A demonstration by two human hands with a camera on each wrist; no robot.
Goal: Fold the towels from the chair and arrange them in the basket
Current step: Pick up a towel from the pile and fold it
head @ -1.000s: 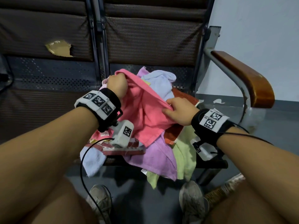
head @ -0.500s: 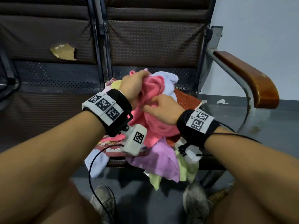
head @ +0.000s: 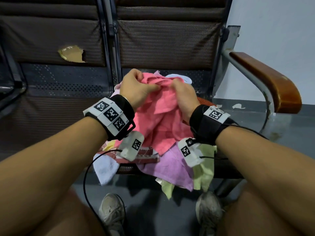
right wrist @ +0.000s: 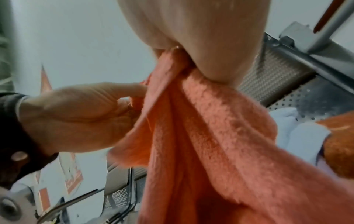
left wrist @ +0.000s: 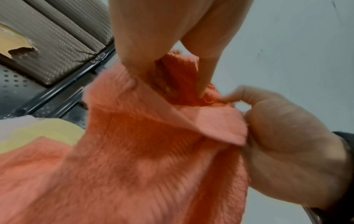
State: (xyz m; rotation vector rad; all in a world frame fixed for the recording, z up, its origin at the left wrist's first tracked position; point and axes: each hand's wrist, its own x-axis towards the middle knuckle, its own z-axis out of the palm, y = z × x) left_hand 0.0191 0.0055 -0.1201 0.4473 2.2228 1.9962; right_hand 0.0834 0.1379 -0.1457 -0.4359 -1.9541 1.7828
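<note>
1. Pink towel point(head: 160, 116) is the one being worked on. It is held up just above the heap on the chair seat point(head: 206, 92), and its lower part hangs down onto the other towels.
2. Both hands pinch its top edge. The left hand point(head: 136, 87) has the cloth bunched between thumb and fingers. The right hand point(head: 183, 96) is right next to it, with fingers curled round the same edge.
3. I think this is the start of the fold: the hands look like they are hunting for the corners. No fold is made yet.
4. Next, the hands need to slide apart along the edge till each one has a corner. Then the towel can hang flat and be folded in half.
5. Right under the grip lie more towels: a purple towel point(head: 168, 167), a green towel point(head: 204, 164), a white towel point(head: 105, 167) and a striped red one point(head: 146, 155).
6. These could get in the way. The hanging pink cloth touches them and might drag one off the seat.
7. Off to the right of the grip is a wooden armrest point(head: 271, 82). Spreading the towel wide could bump it.
8. No basket shows in any view, so I cannot tell where the towel must go.
</note>
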